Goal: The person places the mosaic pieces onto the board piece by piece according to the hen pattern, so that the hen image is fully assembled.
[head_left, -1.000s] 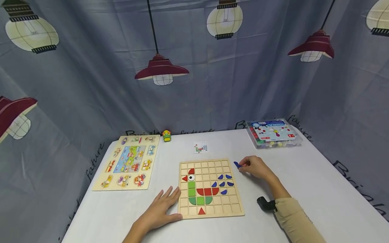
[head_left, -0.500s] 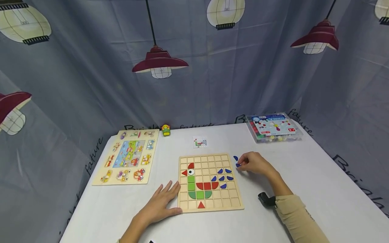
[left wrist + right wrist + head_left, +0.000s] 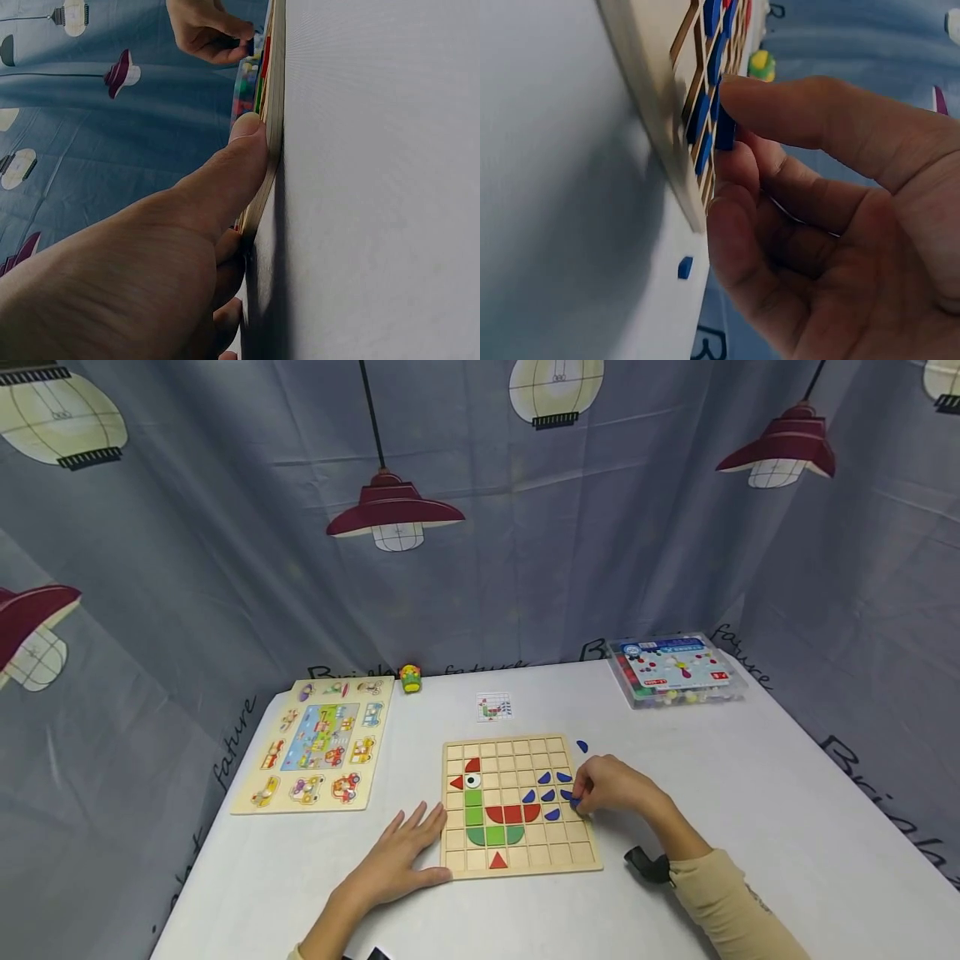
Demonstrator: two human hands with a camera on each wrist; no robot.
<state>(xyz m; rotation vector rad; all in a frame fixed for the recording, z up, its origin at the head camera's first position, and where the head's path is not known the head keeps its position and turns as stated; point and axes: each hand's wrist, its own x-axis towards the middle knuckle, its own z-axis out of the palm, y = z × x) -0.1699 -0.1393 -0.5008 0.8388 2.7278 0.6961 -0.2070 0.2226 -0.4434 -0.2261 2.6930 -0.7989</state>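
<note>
A wooden grid board [image 3: 561,853] lies on the white table, bearing red, green and blue pieces and a white eye piece [image 3: 472,781] in a bird-like shape. My right hand [image 3: 617,783] pinches a blue rounded piece [image 3: 726,132] between thumb and fingers, just over the board's right edge. Several blue pieces [image 3: 552,815] sit in the grid close by. One loose blue piece [image 3: 582,746] lies on the table beyond the board's upper right corner. Fingers spread, my left hand [image 3: 396,865] rests at the board's left edge, its thumb touching the lower left corner.
A small picture card [image 3: 494,707] lies behind the board. To the left is a wooden vehicle puzzle [image 3: 252,795], with a small yellow-green toy [image 3: 410,678] at its far corner. A clear plastic box [image 3: 677,672] stands at the back right, before the grey curtain [image 3: 480,577].
My right hand has taken a blue piece from the table right of the board and carried it toward me and left, over the right edge. The left hand stays by the board.
</note>
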